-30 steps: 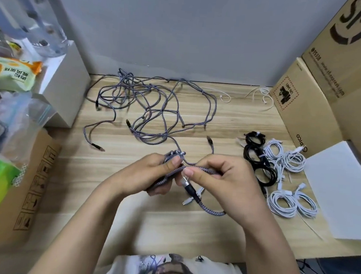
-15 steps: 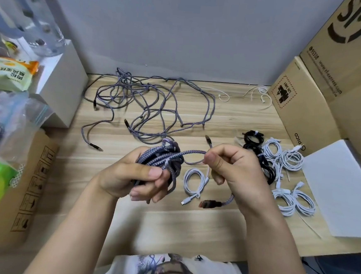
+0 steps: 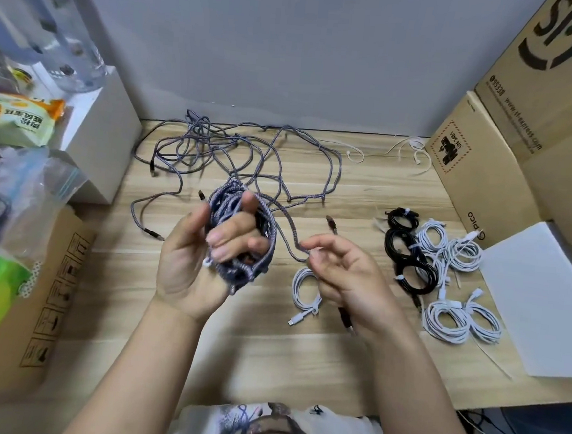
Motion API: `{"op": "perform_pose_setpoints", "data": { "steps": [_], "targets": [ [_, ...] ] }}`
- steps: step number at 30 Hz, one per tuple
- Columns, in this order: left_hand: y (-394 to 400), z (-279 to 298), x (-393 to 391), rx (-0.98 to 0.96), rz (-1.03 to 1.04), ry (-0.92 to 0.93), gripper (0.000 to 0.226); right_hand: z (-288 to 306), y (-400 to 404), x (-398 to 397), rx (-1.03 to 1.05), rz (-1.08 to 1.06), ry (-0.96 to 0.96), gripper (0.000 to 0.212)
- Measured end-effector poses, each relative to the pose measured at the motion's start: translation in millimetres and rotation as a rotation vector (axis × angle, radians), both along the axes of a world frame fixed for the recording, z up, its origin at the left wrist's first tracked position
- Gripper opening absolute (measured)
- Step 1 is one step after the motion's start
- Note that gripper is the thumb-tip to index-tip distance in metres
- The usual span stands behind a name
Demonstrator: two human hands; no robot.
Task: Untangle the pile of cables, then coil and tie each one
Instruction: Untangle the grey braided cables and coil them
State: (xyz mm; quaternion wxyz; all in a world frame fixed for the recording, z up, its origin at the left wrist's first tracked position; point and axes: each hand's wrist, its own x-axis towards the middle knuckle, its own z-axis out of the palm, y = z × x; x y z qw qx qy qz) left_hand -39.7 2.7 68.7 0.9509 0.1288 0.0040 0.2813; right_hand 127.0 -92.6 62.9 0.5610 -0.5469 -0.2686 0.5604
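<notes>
My left hand (image 3: 199, 261) is raised palm-up above the wooden table (image 3: 267, 345), its fingers curled through a coil of grey braided cable (image 3: 242, 234). The coil's free end arcs right to my right hand (image 3: 348, 273), which pinches that strand between thumb and fingers; a dark plug (image 3: 345, 317) sticks out below the hand. A tangle of grey braided cables (image 3: 234, 154) lies spread at the back of the table. One tied white coil (image 3: 306, 292) lies between my hands.
Tied black coils (image 3: 408, 257) and white coils (image 3: 458, 312) lie at the right. Loose white ties (image 3: 409, 151) sit at the back. Cardboard boxes (image 3: 524, 133) and a white box (image 3: 541, 298) stand on the right; a white box (image 3: 103, 134), bags and a carton on the left.
My left hand has turned palm-up and lifted the coil higher. My right hand has slid along the free end and dropped lower, so the plug now hangs under it.
</notes>
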Motion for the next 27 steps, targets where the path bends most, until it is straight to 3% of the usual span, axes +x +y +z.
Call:
{"op": "perform_pose_setpoints", "data": {
  "steps": [3,6,7,9,12,14,16,19,22,26,27],
  "targets": [
    [3,2,9,-0.041,0.173,0.069,0.034,-8,-1,-15,-0.065,0.103,-0.519,0.019],
    [9,-6,17,0.051,0.412,0.224,0.052,-3,-9,-31,-0.136,0.374,-1.075,0.017],
    [11,-7,19,0.136,0.477,0.334,0.058,2,-11,-35,-0.14,0.414,-1.191,0.022],
    [10,-10,20,0.363,0.551,0.568,0.047,17,-12,-41,-0.02,0.393,-1.387,0.027],
    [-2,-12,16,0.704,0.41,0.809,0.034,30,-10,-39,0.2,0.262,-1.631,0.033],
    [-10,-13,12,0.866,0.285,0.861,0.035,30,-6,-34,0.312,0.205,-1.615,0.035],
    [-15,-15,9,0.949,0.15,0.802,0.048,32,-4,-28,0.396,0.172,-1.46,0.029],
    [-23,-18,6,0.963,-0.037,0.626,0.061,33,3,-23,0.417,0.071,-0.987,0.011],
    [-26,-22,1,0.823,-0.012,0.576,0.043,22,11,-25,0.34,-0.054,-0.566,0.025],
    [-28,-25,0,0.524,0.219,0.704,0.034,-20,24,-34,0.31,-0.243,-0.609,0.01],
    [-27,-26,0,0.444,0.273,0.738,0.03,-34,25,-33,0.249,-0.243,-0.702,0.02]
  ]
}}
